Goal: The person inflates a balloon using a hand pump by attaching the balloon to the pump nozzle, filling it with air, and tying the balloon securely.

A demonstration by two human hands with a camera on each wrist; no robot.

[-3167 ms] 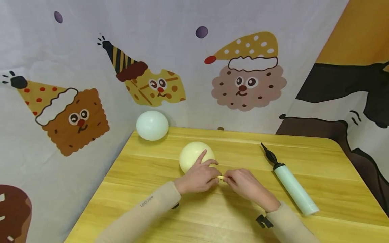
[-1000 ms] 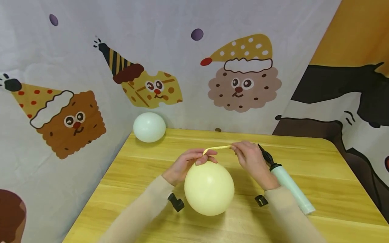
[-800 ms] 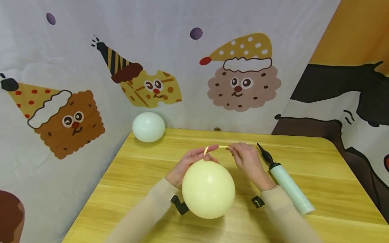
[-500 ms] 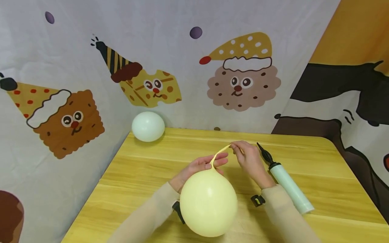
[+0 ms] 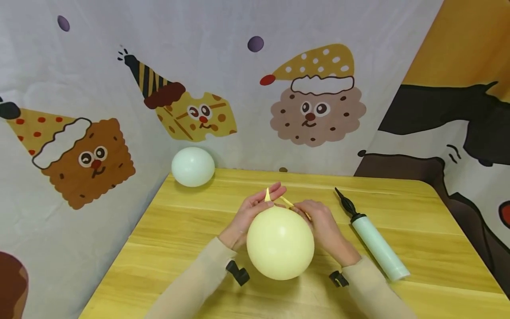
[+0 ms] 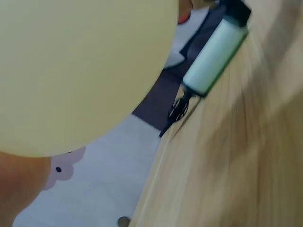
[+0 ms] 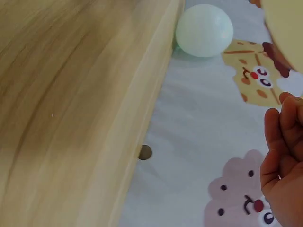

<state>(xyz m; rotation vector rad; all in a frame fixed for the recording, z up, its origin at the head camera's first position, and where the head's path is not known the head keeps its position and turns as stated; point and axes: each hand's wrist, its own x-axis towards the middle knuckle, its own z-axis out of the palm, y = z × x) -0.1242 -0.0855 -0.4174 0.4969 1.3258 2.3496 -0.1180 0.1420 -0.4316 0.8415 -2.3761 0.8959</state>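
Observation:
A pale yellow inflated balloon hangs between my hands, its knotless-looking neck at the top. My left hand grips the neck, thumb at its base, and the stretched neck loops over the extended fingers. From there the tail runs right to my right hand, whose fingertips pinch its end, partly hidden behind the balloon. The balloon fills much of the left wrist view, above part of the left hand. In the right wrist view, the right hand shows curled fingers at the edge.
A mint hand pump with a black nozzle lies at the right on the wooden table. At the back left corner sits a mint balloon. Behind the table hangs a printed cloth.
The yellow balloon came off the tabletop toward me with its neck turned up, and has just risen slightly. The right hand moved down and left, drawing the tail round the left fingers.

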